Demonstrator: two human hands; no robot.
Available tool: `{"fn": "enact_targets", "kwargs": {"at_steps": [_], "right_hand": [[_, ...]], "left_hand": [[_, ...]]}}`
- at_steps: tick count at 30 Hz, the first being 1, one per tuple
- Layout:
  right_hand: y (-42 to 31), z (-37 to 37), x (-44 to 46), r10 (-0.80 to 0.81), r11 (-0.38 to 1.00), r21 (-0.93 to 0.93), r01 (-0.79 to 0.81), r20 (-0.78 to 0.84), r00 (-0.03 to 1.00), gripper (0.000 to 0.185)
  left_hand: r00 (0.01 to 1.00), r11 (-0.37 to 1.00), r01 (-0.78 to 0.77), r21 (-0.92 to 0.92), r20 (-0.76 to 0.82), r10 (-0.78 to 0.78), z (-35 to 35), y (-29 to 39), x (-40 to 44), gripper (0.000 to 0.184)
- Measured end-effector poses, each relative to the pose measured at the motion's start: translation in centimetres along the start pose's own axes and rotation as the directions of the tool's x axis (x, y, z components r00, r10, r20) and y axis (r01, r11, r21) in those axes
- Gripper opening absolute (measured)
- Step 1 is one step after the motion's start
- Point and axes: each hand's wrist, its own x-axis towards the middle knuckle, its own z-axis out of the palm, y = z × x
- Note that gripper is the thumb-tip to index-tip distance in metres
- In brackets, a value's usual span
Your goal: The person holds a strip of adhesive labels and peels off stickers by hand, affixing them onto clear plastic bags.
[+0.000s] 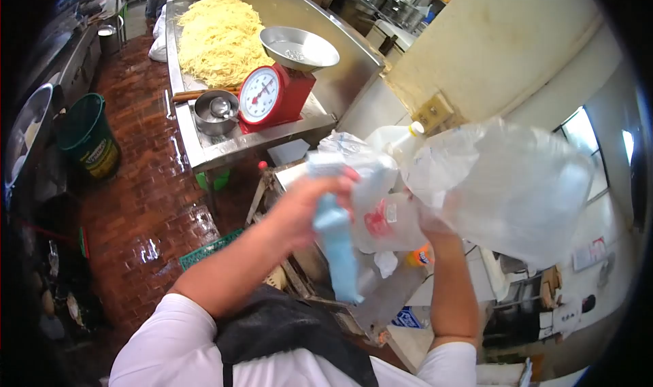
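Observation:
My left hand [309,207] is blurred, its fingers wrapped round a light blue plastic bag [338,254] that hangs down in front of my apron. My right hand [435,217] is raised at the right, partly hidden behind a large, clear, puffed-out plastic bag [510,186], with its fingers mostly out of sight. Between my hands is a translucent container or bag with a red mark [379,218]. Behind them stands a white jug [398,140] with a yellow cap.
A steel table [204,157] holds yellow noodles [221,37], a red scale [294,98] and a metal pot [216,118]. A green bucket [88,139] and green crate [207,249] stand on the wet brick floor. An orange bottle [420,256] lies near my right forearm. People are in the background.

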Motion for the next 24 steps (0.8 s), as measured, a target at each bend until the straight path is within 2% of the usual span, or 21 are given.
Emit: {"fn": "enact_targets", "kwargs": {"at_steps": [1, 3, 4, 7, 8, 9, 11, 14, 17, 20, 23, 24], "right_hand": [[-1.6, -0.1, -0.5, -0.015, 1.000, 0.026, 0.013, 0.064, 0.998, 0.041], [-4.6, 0.5, -1.3, -0.050, 0.996, 0.081, 0.037, 0.165, 0.985, 0.042], [-5.6, 1.2, -1.6, -0.069, 0.993, 0.110, 0.048, 0.193, 0.979, 0.043], [-7.8, 5.3, -2.1, -0.116, 0.967, 0.247, 0.062, 0.211, 0.971, 0.044], [-8.6, 7.1, -2.3, -0.123, 0.949, 0.310, 0.054, 0.205, 0.971, 0.044], [-9.1, 9.0, -2.4, -0.122, 0.925, 0.376, 0.045, 0.183, 0.976, 0.045], [-10.5, 12.7, -2.6, -0.107, 0.868, 0.497, 0.025, 0.136, 0.985, 0.046], [-12.8, 17.0, -2.0, -0.090, 0.780, 0.626, 0.023, 0.075, 0.993, 0.047], [-14.1, 19.2, -1.7, -0.086, 0.717, 0.697, 0.023, 0.057, 0.995, 0.049], [-14.4, 20.3, -2.2, -0.091, 0.673, 0.740, -0.001, 0.084, 0.992, 0.050], [-13.8, 20.7, -3.3, -0.099, 0.638, 0.769, -0.051, 0.148, 0.984, 0.052], [-12.9, 20.6, -4.2, -0.088, 0.631, 0.771, -0.088, 0.184, 0.979, 0.052]], "left_hand": [[0.996, 0.992, -0.078, 0.100, -0.039, 0.082, -1.2, 1.9, 0.0, 0.026], [0.994, 0.994, -0.106, 0.037, 0.044, 0.104, -3.3, 4.4, 0.2, 0.031], [0.992, 0.990, -0.102, 0.097, 0.079, 0.094, -3.3, 4.9, 0.2, 0.045], [0.964, 0.986, -0.001, 0.165, 0.261, -0.043, -2.1, 4.0, 0.5, 0.061], [0.926, 0.981, -0.010, 0.193, 0.371, -0.064, -2.1, 2.9, 1.1, 0.074], [0.881, 0.974, 0.053, 0.221, 0.449, -0.150, -2.2, 2.3, 1.3, 0.064], [0.839, 0.942, 0.094, 0.321, 0.485, -0.249, -1.9, 1.0, 1.9, 0.066], [0.799, 0.883, 0.237, 0.405, 0.435, -0.415, -2.0, -0.9, 3.4, 0.066], [0.683, 0.845, 0.286, 0.451, 0.523, -0.510, -2.8, -3.1, 4.8, 0.058], [0.582, 0.844, 0.207, 0.494, 0.632, -0.513, -3.4, -4.8, 4.6, 0.060], [0.686, 0.774, 0.210, 0.597, 0.474, -0.552, -3.0, -4.9, 4.0, 0.057], [0.752, 0.814, 0.244, 0.528, 0.427, -0.502, -3.6, -5.3, 3.9, 0.052]]}}
